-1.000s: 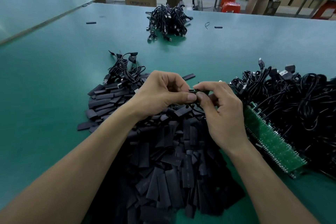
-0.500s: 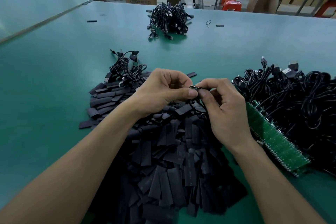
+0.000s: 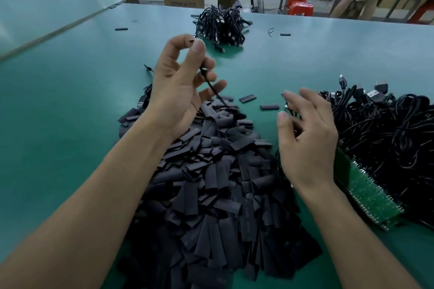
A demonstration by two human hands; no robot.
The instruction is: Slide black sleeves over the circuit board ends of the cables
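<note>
My left hand (image 3: 180,84) is raised above the table and pinches the end of a black cable (image 3: 211,87) between thumb and forefinger; the cable hangs down to the pile of flat black sleeves (image 3: 211,183) in front of me. My right hand (image 3: 305,138) hovers beside the pile with its fingers loosely spread and holds nothing. At the right lies a heap of black cables (image 3: 387,129) on top of green circuit boards (image 3: 366,192). Whether the held end wears a sleeve is hidden by my fingers.
A bundle of cables (image 3: 220,23) lies at the far middle of the green table (image 3: 58,112). Two loose sleeves (image 3: 270,107) lie between my hands. Boxes, red stools and a person's legs stand beyond the far edge.
My hands have come apart. The left hand rose up and away with the cable end, and the right hand let go and opened, dropping toward the cable heap.
</note>
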